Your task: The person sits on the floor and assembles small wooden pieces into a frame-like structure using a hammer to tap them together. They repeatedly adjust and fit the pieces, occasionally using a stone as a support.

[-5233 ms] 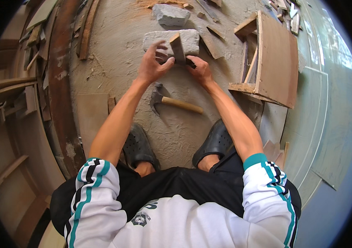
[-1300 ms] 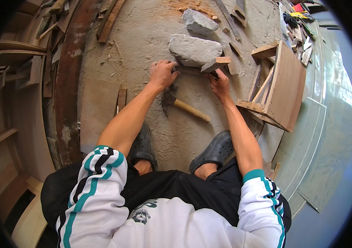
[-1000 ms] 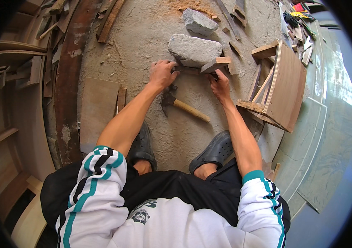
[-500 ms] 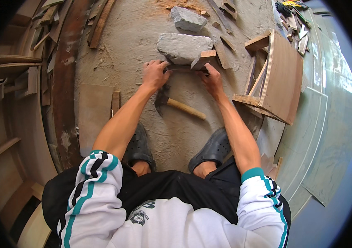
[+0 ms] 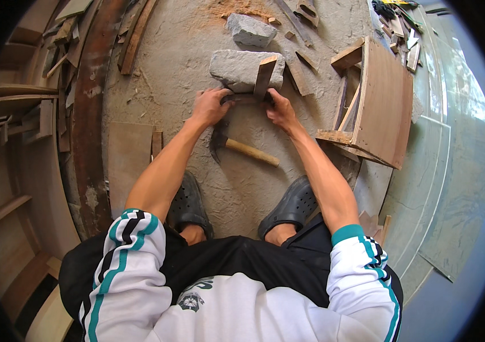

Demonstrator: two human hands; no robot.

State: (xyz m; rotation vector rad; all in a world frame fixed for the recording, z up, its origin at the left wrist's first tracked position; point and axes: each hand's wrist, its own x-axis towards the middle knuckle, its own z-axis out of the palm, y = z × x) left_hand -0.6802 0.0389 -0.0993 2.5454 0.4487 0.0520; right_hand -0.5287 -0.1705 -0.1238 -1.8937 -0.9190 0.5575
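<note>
In front of a pale stone block [image 5: 241, 69], both my hands grip a dark strip of wood [image 5: 246, 98] that spans between them. My left hand [image 5: 209, 106] has its fingers curled around the left end. At the right end my right hand [image 5: 281, 109] pinches the strip, and its fingertips are partly hidden. A short wood piece [image 5: 264, 75] rises from that right end, overlapping the block in view; whether it is fixed to the strip I cannot tell. Nearer to me, a hammer [image 5: 247, 149] with a wooden handle lies on the ground between my forearms.
Beyond the block lies a smaller grey stone [image 5: 251, 30]. A wooden box frame [image 5: 383, 102] stands at right, beside glass-like sheets [image 5: 441, 188]. Wood offcuts [image 5: 298, 78] are scattered at the far right of the block. A rusty beam [image 5: 89, 114] runs along the left.
The short wood piece has swung from leaning right to standing nearly upright in view. Both hands have shifted slightly nearer and left, still on the strip. The hammer remains on the ground.
</note>
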